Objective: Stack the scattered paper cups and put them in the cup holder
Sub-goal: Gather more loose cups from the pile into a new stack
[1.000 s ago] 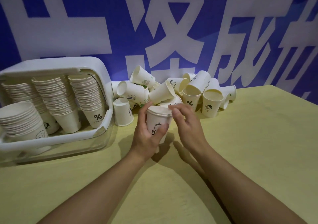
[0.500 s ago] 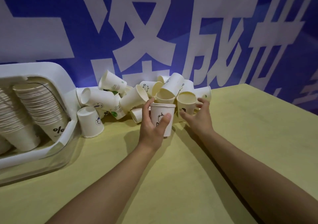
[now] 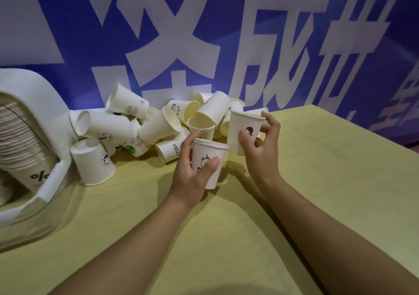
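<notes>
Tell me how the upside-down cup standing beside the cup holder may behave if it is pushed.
The upside-down cup looks like thin paper, so probably light and easily dented. Resting on its wide rim, it would likely slide rather than tip.

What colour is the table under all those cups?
The table is a pale yellow-green, plain and unpatterned; the head view shows it.

"HELL" reads plainly down the side of a tipped cup (image 3: 170,147) in the pile, and a percent sign marks the bottom cup of the stack (image 3: 34,176) in my holder. Behind, the blue banner (image 3: 283,45) carries huge white Chinese characters, "成" among them.
</notes>
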`<state>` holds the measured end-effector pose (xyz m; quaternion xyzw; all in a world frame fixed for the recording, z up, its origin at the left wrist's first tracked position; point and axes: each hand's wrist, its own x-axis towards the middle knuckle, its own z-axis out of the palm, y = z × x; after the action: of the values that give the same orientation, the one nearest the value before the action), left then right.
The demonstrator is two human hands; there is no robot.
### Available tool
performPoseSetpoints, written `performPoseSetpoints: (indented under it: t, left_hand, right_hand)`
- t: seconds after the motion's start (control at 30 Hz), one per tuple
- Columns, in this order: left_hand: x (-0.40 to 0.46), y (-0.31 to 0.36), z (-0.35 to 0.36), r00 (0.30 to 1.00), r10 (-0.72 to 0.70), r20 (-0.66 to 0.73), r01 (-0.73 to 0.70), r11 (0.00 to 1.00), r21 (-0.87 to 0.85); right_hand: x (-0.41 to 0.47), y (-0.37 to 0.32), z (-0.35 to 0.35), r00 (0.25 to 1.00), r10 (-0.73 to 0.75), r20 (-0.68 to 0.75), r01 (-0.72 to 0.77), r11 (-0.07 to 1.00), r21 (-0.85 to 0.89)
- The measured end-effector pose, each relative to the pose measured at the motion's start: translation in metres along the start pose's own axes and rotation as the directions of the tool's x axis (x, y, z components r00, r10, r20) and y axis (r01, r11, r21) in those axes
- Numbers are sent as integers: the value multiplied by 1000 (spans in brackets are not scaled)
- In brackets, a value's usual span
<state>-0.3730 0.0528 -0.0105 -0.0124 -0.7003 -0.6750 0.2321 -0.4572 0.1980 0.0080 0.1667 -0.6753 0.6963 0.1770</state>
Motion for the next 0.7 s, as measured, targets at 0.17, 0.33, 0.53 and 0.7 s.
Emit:
performPoseSetpoints:
  t: [0.17,0.33,0.53,0.7]
  left_hand:
    - [-8,2,4,987,-9,160,-6,996,90]
    - [-9,4,6,982,14,190,-42,989,144]
    - [-5,1,5,996,34,84,-44,993,114]
    - [2,1,1,987,45,-157,-39,998,41]
  right_hand:
    - [-2,-21,-5,996,-85,-32,86,996,31]
    - [-9,-26,-2,982,-92,162,85,995,52]
    - [-11,-22,4,965,-70,251,55,996,65]
    - [-15,-15,4,937,-60,344,96,991,-89]
